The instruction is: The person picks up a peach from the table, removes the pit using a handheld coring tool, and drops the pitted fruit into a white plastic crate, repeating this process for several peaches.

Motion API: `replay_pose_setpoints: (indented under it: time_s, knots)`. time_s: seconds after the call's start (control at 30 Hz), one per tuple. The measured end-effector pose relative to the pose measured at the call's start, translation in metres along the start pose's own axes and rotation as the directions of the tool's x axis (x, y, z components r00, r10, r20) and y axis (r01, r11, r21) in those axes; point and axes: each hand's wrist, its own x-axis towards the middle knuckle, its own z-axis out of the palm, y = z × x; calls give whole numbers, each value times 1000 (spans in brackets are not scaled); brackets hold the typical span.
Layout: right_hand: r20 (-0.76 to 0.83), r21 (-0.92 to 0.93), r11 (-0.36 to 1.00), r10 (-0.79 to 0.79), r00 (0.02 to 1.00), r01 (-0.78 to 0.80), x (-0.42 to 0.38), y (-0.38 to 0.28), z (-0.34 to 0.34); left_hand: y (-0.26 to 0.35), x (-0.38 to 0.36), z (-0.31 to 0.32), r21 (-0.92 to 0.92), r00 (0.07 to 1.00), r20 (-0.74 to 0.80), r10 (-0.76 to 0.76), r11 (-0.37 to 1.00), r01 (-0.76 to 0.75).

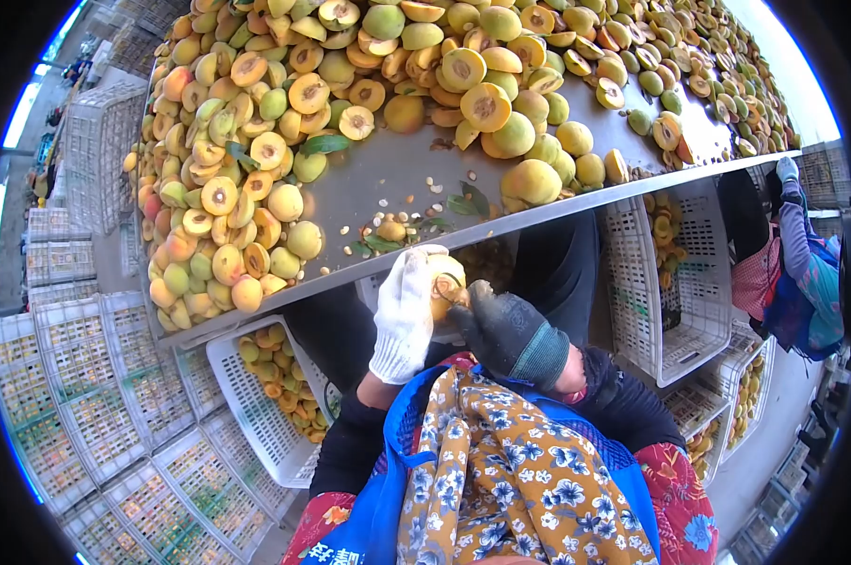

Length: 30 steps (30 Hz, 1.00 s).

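Observation:
A yellow peach (447,275) is held in front of my chest, just below the table's edge. My left hand (405,311), in a white glove, is wrapped around its left side. My right hand (507,330), in a dark grey glove with a teal cuff, is closed against the peach's right side, its fingertips wet and brownish. A thin dark curve crosses the peach near those fingers; what the right hand grips is mostly hidden. Above the hands, halved and whole peaches (486,106) are heaped on the metal table (369,193), with pits and leaves near its edge.
A white crate (289,461) of peaches stands at my lower left, another crate (694,311) at my right. Stacked crates (114,405) fill the left side. At the far right, another person (807,264) stands along the table. The table's metal rim (538,215) runs before me.

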Motion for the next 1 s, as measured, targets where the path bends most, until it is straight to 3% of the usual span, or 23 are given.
replay_pose_setpoints:
  time_s: [0.1,0.2,0.27,0.33,0.4,0.5,0.53,0.63,0.7,0.73,0.8,0.93,1.0]
  knots:
    - [43,132,990,-58,997,52,1,0,5,-11,1,3,81,991,-104,83,994,-74]
    - [-71,161,928,-330,941,338,6,20,26,-4,-5,8,212,978,-151,145,971,-111]
    - [169,488,872,-43,985,-46,3,3,2,-12,-2,8,171,977,-132,169,975,-145]
    - [452,685,568,159,878,-455,4,-3,-9,-19,0,8,157,974,-111,195,972,-177]
    - [714,674,54,208,668,-737,7,-3,-11,-22,0,6,177,971,-75,227,961,-211]
    - [752,546,-393,-160,639,-740,1,16,-8,-27,2,4,-33,962,24,272,962,-271]
    - [745,475,-491,-218,630,-731,0,17,-8,-25,3,4,54,960,43,275,959,-277]
    - [757,595,-337,-71,650,-729,-4,23,-2,-19,3,3,235,954,90,287,925,-300]
    - [701,396,-537,-347,623,-745,-4,30,6,-21,3,4,257,945,123,304,910,-326]
    - [633,274,-605,-472,613,-748,-5,32,8,-24,4,4,79,949,146,279,953,-292]
    - [632,249,-653,-451,630,-716,-9,30,9,-31,6,6,-279,949,200,243,943,-182]
    - [609,309,-679,-396,687,-666,-9,19,2,-26,10,10,-192,966,178,190,969,-155]
    - [552,301,-674,-454,699,-675,-11,26,6,-19,9,12,-151,968,184,172,978,-145]
